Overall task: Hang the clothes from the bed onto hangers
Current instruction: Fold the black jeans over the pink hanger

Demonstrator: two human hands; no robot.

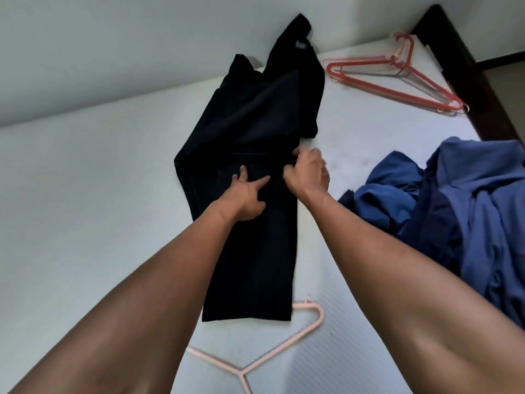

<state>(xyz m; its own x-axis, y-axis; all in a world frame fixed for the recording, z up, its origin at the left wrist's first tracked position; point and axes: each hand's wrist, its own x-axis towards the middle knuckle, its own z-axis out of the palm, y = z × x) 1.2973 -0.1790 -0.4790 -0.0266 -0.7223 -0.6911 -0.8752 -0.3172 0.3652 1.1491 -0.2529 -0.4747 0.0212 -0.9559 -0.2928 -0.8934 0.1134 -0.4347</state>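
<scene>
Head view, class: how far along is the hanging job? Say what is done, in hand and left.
Done: nothing is on a hanger yet. In hand: the black garment lies spread on the bed; the left hand presses it, the right hand grips its edge. Left: hanging it, then the blue clothes; pink hanger and red hangers lie unused.

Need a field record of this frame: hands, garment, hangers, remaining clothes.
left hand: flat on the black garment, fingers spread
right hand: blurred; fingers curled at the garment's right edge, apparently pinching it
black garment: laid lengthwise on the bed, not on a hanger
pink hanger: on the bed by the garment's near hem
red hangers: stacked at the far right corner
blue clothes: heaped at right, unhung
</scene>
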